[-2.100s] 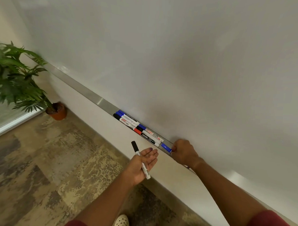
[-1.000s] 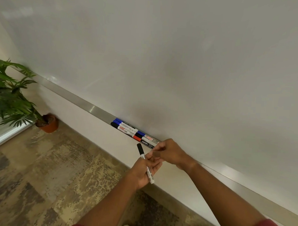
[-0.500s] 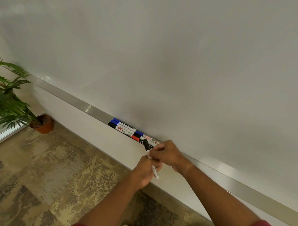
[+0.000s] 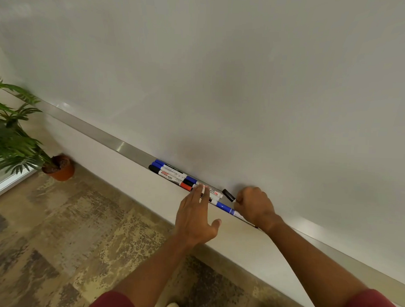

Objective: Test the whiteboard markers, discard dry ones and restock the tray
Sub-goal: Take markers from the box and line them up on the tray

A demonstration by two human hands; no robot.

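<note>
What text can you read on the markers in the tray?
"WHITEBOARD MARKER": on the white barrel of the black-capped marker, blurred, likely reading.
Red logo beside it: too blurred to read.
Red-printed marker by the left hand: print partly covered, unreadable.
Other markers: too small.

Printed lettering is borne by several of the white-barrelled whiteboard markers lying in the long brushed-metal tray (image 4: 126, 148) below the whiteboard. On the white barrel of the black-capped marker (image 4: 166, 174) at the tray's front edge, a red logo patch is followed by dark capitals that appear to read "WHITEBOARD MARKER"; the brand within the patch cannot be made out. On the white barrel with red print (image 4: 212, 191), at 11 o'clock from the right hand, letters resembling "MARKER" are partly legible. Small print on the rear blue-capped marker (image 4: 167, 167) is too fine to be read. No numbers or signs are legible elsewhere.
</note>
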